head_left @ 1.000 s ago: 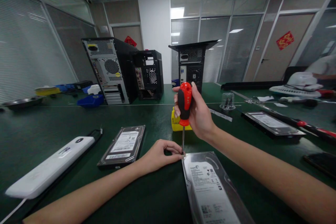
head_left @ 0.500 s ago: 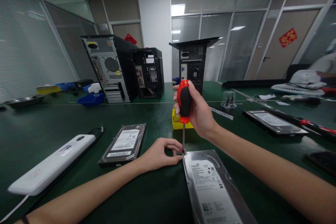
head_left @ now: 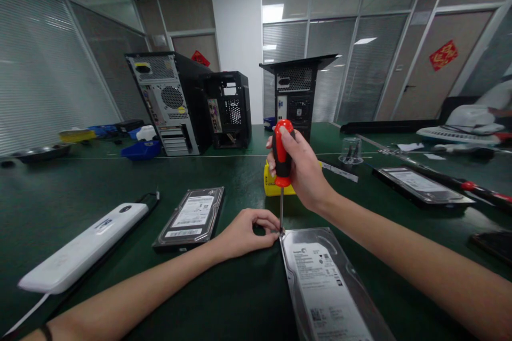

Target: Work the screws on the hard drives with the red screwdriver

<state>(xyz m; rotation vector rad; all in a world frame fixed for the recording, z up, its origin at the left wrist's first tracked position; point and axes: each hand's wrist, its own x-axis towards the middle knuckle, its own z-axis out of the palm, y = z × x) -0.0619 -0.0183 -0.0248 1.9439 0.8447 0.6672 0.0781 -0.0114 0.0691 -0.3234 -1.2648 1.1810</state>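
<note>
R hand (head_left: 306,173) grips screwdriver (head_left: 282,157) upright, tip at far-left corner screw of hard drive (head_left: 324,282); L hand (head_left: 248,234) pinches beside tip; screw work looks underway, lid on.

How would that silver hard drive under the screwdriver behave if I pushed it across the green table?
The silver metal hard drive lies flat and broad on the green table, so it would probably slide, not tip or roll. Its rigid metal casing suggests it is stiff and fairly heavy for its size. The smooth, glossy top may be slippery to pinch.
</note>
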